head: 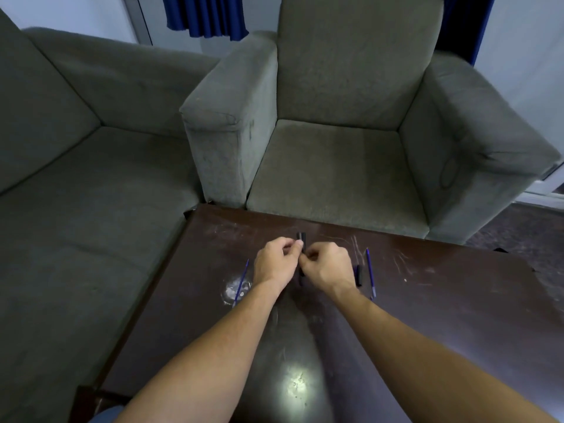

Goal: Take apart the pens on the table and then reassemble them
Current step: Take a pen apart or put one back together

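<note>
Dark scratched surface (427, 300) before a grey armchair (351, 132); pens in pieces.

My left hand (274, 264) and right hand (328, 268) meet at centre, both pinched shut on one black pen barrel (301, 238), its long axis running away from me, far end poking past my fingertips. Blue refill (242, 282) lies left, another refill (370, 271) and a black pen piece (359, 274) right, nearer my right hand.
</note>
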